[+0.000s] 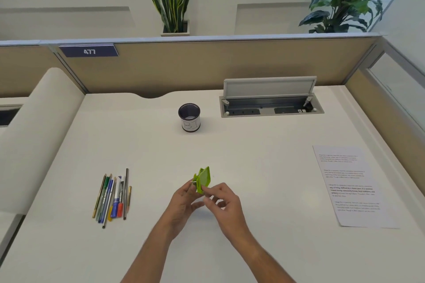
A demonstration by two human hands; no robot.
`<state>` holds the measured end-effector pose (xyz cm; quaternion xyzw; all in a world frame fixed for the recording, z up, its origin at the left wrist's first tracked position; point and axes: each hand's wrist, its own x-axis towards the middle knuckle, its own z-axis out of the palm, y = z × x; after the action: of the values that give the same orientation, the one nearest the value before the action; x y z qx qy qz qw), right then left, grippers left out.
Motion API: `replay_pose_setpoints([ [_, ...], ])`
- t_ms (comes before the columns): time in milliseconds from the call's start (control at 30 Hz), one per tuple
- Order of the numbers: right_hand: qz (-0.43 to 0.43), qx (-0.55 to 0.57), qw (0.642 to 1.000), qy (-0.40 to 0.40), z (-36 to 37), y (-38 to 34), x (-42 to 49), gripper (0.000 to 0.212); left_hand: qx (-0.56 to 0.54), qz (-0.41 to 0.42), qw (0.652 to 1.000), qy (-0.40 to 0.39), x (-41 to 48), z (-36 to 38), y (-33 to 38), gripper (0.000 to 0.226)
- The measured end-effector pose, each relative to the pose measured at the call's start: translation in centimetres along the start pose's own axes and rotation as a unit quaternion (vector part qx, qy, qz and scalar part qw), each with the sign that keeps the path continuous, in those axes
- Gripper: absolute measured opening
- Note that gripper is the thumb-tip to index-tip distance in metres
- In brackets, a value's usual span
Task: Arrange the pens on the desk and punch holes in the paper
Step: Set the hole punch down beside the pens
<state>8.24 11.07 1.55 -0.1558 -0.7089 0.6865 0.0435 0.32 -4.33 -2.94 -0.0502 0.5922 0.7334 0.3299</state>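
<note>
Lime-green plastic hole punch (203,179) sits held between both hands above the middle of the pale cream desk (253,156), nearer the person than the cup; its long axis runs from the fingers at its lower end up and away from the person, leaning a little to the right, with one broad flat face turned towards the camera and a small metal pin showing on its left side; the left hand (186,202) has its fingers curled round the punch's lower left part; the right hand (224,202) pinches the lower right edge between thumb and forefinger, its other fingers loosely bent; the mixed bundle of pens, pencils and markers (113,197) lies flat on the left of the desk, well apart from the hands, the pieces side by side and touching, their long axes running near to far with the far ends leaning slightly right, red and blue caps at the near ends; the white printed sheet of paper (351,188) lies flat near the desk's right edge, its long side running near to far; the round dark mesh pen cup with a white label (189,117) stands upright beyond the punch; to its right the grey cable hatch (271,103) is set into the desk, lid raised.
</note>
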Motion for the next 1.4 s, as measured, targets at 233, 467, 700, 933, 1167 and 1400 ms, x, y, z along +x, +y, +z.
replay_pose_setpoints([
  [233, -0.024, -0.029, 0.999, 0.016, -0.7, -0.5, 0.4, 0.035, -0.097, -0.028, 0.995, 0.011, -0.1, 0.4, 0.0, 0.057],
  [467, -0.042, -0.06, 0.997, 0.018, -1.0, -0.8, 1.3, 0.04, -0.167, -0.056, 0.984, 0.0, 0.0, 0.3, -0.3, 0.051],
  [700, -0.11, -0.115, 0.986, -0.047, 0.3, -1.6, 1.1, 0.047, -0.093, -0.035, 0.995, -0.026, 0.0, 0.6, -0.1, 0.065],
  [933, -0.138, -0.152, 0.979, -0.015, 1.0, -1.4, 1.3, 0.046, -0.073, -0.035, 0.996, -0.027, -0.2, 1.5, 0.3, 0.066],
  [1167, -0.052, -0.007, 0.998, 0.042, -0.2, -1.1, 1.7, 0.031, 0.007, -0.008, 1.0, -0.002, 0.5, 2.0, 0.7, 0.053],
  [1400, 0.131, 0.207, 0.967, 0.066, -1.4, -1.0, 2.1, 0.024, 0.088, 0.039, 0.991, 0.096, 1.0, 3.0, 1.3, 0.066],
])
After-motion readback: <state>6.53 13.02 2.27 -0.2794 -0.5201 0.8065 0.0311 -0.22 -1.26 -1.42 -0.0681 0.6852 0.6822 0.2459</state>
